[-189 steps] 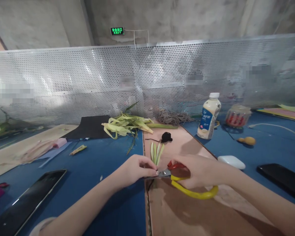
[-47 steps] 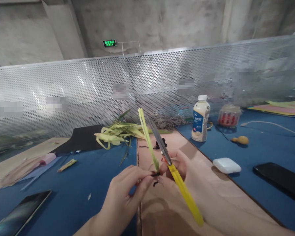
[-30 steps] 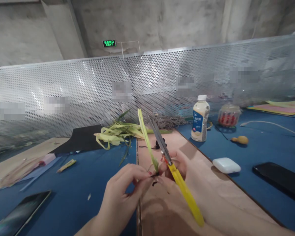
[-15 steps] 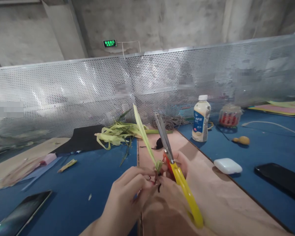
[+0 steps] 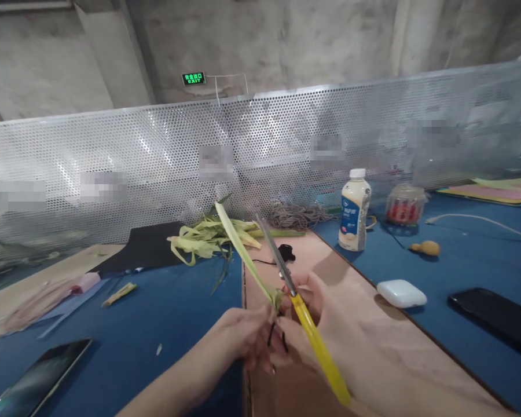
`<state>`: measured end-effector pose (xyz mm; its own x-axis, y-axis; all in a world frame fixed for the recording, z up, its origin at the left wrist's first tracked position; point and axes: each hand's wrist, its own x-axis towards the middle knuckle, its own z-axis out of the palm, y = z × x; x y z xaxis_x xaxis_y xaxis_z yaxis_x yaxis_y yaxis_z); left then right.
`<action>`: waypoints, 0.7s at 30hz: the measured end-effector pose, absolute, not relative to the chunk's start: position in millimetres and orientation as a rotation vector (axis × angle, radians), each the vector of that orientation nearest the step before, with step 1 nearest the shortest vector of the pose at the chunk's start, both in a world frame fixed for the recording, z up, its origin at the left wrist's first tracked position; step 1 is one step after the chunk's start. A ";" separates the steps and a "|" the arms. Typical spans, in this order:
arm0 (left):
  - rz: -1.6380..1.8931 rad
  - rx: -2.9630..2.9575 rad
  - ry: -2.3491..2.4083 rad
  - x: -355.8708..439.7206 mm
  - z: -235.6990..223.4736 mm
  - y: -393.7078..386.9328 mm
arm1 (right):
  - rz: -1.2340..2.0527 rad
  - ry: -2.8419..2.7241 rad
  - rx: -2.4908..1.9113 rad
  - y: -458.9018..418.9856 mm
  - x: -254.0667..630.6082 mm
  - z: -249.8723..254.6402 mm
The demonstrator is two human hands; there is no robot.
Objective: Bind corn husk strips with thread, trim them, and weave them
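The husk strip [image 5: 243,246] is held at its lower end between the fingertips of both hands, its long free end slanted up and away beyond the left hand [image 5: 245,330]. The left hand is closed at that lower end, its fingers bunched; how they are divided between the strip and the black cord [image 5: 285,341] cannot be told. Two short ends of the cord hang down between the hands. The right hand [image 5: 334,339] is gripping the scissors [image 5: 312,333], whose yellow handle is laid across it and whose blades are pointed up and away, while its fingertips are brought to the base of the strip.

Just beyond the right hand's fingers, a black yarn bundle [image 5: 287,252] is seen on the pinkish board [image 5: 347,278]. Farther beyond the left hand, a husk pile [image 5: 204,237] is spread. To the right of the right hand, a white case [image 5: 402,293] and a black phone [image 5: 497,321] are placed; beyond it, a bottle [image 5: 355,214] is stood upright.
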<state>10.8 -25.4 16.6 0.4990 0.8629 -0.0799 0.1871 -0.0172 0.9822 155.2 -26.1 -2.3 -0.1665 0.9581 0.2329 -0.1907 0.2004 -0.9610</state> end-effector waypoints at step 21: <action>0.565 1.490 0.871 0.5 22.5 -16.2 | 1.284 -1.236 -0.876 -22.9 152.8 -2.6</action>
